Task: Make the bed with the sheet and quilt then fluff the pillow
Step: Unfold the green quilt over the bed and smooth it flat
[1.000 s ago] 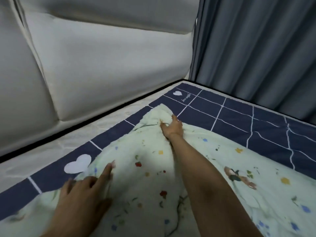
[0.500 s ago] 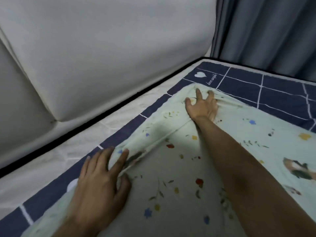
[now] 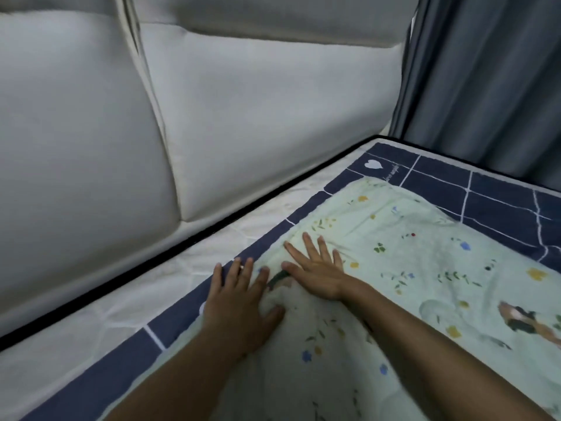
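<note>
A pale green quilt (image 3: 425, 253) with small flowers and leaves lies flat over a navy sheet (image 3: 501, 202) crossed by white lines and a white heart. My left hand (image 3: 239, 299) rests palm down on the quilt's left edge, fingers spread, fingertips reaching onto the navy sheet. My right hand (image 3: 315, 268) lies flat on the quilt just right of it, fingers spread. The two hands nearly touch. Neither holds any cloth. No pillow is in view.
The bare white mattress (image 3: 121, 302) shows as a strip left of the sheet. A padded cream headboard (image 3: 243, 123) rises behind it. Grey-blue curtains (image 3: 485, 86) hang at the right, close to the bed's far corner.
My right hand let go of the quilt's corner, flattened, and drew back toward my left hand. The quilt corner now lies spread out near the sheet's heart. My left hand opened flat.
</note>
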